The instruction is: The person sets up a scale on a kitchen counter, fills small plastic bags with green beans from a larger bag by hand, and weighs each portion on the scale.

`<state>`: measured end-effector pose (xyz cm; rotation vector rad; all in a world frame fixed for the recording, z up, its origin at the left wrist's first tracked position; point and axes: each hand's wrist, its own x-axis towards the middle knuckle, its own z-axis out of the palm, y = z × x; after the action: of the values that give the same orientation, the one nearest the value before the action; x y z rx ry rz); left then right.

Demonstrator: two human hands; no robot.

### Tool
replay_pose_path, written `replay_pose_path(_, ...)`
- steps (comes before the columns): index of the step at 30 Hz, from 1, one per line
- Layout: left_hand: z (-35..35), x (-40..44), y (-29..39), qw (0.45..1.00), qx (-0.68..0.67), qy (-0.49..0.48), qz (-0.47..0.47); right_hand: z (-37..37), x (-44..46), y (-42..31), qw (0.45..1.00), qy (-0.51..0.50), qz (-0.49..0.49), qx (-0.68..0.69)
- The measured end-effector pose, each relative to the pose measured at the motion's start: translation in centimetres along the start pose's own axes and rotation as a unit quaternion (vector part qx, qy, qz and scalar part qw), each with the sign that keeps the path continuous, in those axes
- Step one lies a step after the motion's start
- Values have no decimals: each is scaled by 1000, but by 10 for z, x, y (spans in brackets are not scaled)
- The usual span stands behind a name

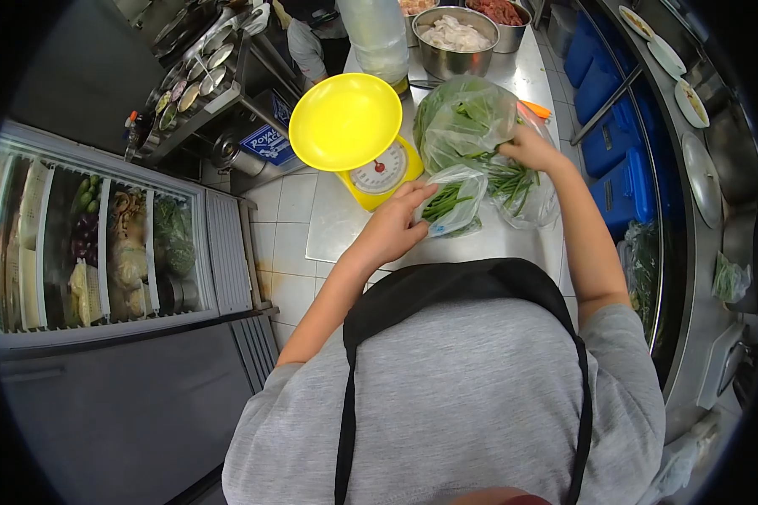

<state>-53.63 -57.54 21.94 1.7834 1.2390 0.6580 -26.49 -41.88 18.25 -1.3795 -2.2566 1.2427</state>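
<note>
My left hand (396, 222) is at the near edge of the metal table, its thumb and fingers on the rim of a small clear plastic bag (467, 206). Cut green stems (446, 200) lie inside that bag. My right hand (532, 150) is closed over long greens (514, 179) at the side of a larger clear bag (467, 126) full of leafy greens. Its fingertips are partly hidden among the leaves. Just beyond my left hand stands a yellow dial scale (379, 172) with a round yellow pan (345, 122).
Metal pots with pale meat (455, 35) and red minced meat (499, 10) stand at the table's far end. An orange carrot (535, 109) lies right of the large bag. A glass-topped fridge (215, 252) is left; blue bins (619, 189) stand under the right counter. Another person (307, 50) is beyond.
</note>
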Motion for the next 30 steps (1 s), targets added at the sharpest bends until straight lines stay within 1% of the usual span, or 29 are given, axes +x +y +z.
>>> replay_pose_path(1, -1, 1, 0, 1000, 0, 2, 0, -3, -2, -1, 1000, -1, -1, -1)
replay_pose_path(2, -1, 1, 0, 1000, -2, 7, -5, -5, -6, -2, 989, 74, -56, 118)
replay_pose_path(3, 0, 2, 1, 1000, -5, 10, -10, -4, -11, -3, 955, 147, -109, 236)
replay_pose_path(4, 0, 2, 1, 1000, -5, 8, -11, 2, -14, -5, 954, 147, -107, 237)
replay_pose_path(6, 0, 6, 3, 1000, 0, 9, -10, 18, -16, -11, 923, 278, -115, 239)
replay_pose_path(7, 1, 7, 3, 1000, 0, 7, -10, 25, -17, -8, 926, 256, -98, 259)
replay_pose_path(8, 2, 9, 3, 1000, 5, 13, -2, 30, -14, 2, 926, 257, -98, 260)
replay_pose_path(10, 2, 10, 3, 1000, 11, 22, 3, 33, -12, 1, 939, 292, -73, 167)
replay_pose_path(11, 3, 11, 2, 999, 7, 32, 10, 32, -16, 2, 917, 306, -114, 230)
replay_pose_path(12, 4, 12, 2, 999, 2, 41, 15, 26, -22, -5, 917, 305, -115, 231)
replay_pose_path(13, 6, 13, 0, 999, 2, 41, 14, 22, -28, -8, 913, 276, -94, 284)
replay_pose_path(14, 8, 15, -1, 998, -46, 32, 23, 18, -33, -10, 906, 248, -73, 337)
replay_pose_path(15, 10, 18, -1, 995, -94, 23, 33, 19, -35, -19, 884, 262, -121, 368)
replay_pose_path(16, 13, 20, 2, 995, -95, 22, 32, 17, -37, -26, 884, 262, -120, 368)
replay_pose_path(18, 19, 27, 13, 989, -142, -7, 45, 11, -41, -43, 848, 263, -152, 433)
replay_pose_path(20, 28, 34, 13, 986, -162, -9, 49, 3, -49, -67, 846, 263, -157, 436)
replay_pose_path(22, 35, 40, 13, 982, -181, -10, 52, 2, -56, -84, 828, 226, -232, 458)
replay_pose_path(23, 37, 42, 13, 980, -191, -4, 53, 7, -55, -86, 829, 199, -234, 468)
replay_pose_path(25, 40, 45, 9, 979, -198, 3, 55, 26, -56, -89, 824, 192, -224, 484)
replay_pose_path(26, 42, 46, 3, 974, -221, 9, 40, 35, -57, -90, 819, 184, -214, 500)
replay_pose_path(27, 41, 47, 2, 969, -245, 16, 25, 42, -59, -93, 801, 178, -216, 530)
replay_pose_path(28, 39, 47, 0, 969, -245, 17, 23, 44, -60, -97, 801, 175, -215, 530)
replay_pose_path(30, 36, 49, 0, 967, -250, -37, -43, 42, -65, -105, 794, 186, -256, 519)
